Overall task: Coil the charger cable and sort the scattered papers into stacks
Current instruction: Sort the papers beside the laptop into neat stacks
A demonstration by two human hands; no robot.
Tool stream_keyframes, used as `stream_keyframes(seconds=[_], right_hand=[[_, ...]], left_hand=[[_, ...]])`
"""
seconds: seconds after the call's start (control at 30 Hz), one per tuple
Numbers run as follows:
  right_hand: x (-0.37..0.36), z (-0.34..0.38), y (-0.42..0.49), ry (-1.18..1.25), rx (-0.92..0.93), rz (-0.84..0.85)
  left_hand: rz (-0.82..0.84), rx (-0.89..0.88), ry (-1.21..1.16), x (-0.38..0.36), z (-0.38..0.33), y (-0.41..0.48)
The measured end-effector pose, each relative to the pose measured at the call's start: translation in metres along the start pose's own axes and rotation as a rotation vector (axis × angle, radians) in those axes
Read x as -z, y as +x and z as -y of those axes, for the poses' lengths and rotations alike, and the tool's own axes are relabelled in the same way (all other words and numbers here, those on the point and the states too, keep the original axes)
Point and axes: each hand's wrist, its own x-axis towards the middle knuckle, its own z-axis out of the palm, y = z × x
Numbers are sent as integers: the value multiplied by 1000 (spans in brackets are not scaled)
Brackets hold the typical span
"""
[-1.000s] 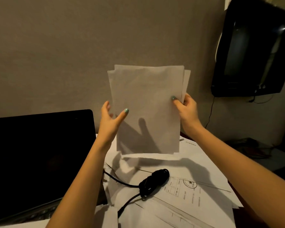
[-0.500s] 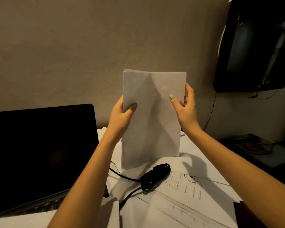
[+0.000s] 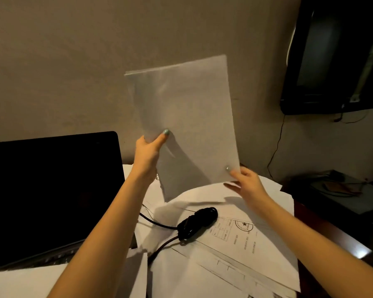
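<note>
Head view: both hands raised over the desk, holding one bundle of papers point(image 3: 185, 125) upright and tilted, in front of the wall. Left hand point(image 3: 148, 152) grips the bundle's left edge, thumb pressed on the front face, fingers hidden behind. Right hand point(image 3: 244, 181) pinches the lower right corner, thumb tip on the front, other fingers curled beneath. The bundle's bottom edge hangs just above the desk, clear of the sheets below.

Charger cable point(image 3: 197, 222) lies coiled in a black bundle on the scattered papers point(image 3: 235, 250), between the forearms; two loose runs trail from it toward the left and the near edge. The top scattered sheet shows a printed table and a round stamp with a star.

Laptop point(image 3: 52, 190), screen dark, stands open at left. Dark wall-mounted screen point(image 3: 336, 57) at upper right, thin wires hanging beneath it.
</note>
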Motion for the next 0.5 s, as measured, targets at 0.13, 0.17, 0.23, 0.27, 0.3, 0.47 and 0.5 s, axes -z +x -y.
stream_keyframes(seconds=[0.13, 0.17, 0.23, 0.27, 0.3, 0.47, 0.5], right_hand=[[-5, 61, -2, 316, 68, -39], [-8, 74, -7, 325, 98, -22], [-15, 92, -17, 289, 155, -2], [-20, 97, -23, 262, 173, -7], [-24, 100, -28, 236, 184, -18], [-42, 102, -58, 170, 176, -42], [-45, 100, -63, 169, 172, -30]], left_hand=[[-107, 25, -167, -25, -19, -16], [-107, 25, -165, -28, -26, -19], [-115, 49, -117, -26, -44, -23], [-126, 67, -83, -21, -54, -26], [-134, 72, -56, -14, -63, -29], [-205, 23, 49, 50, -97, -59], [-195, 18, 79, 65, -103, -68]])
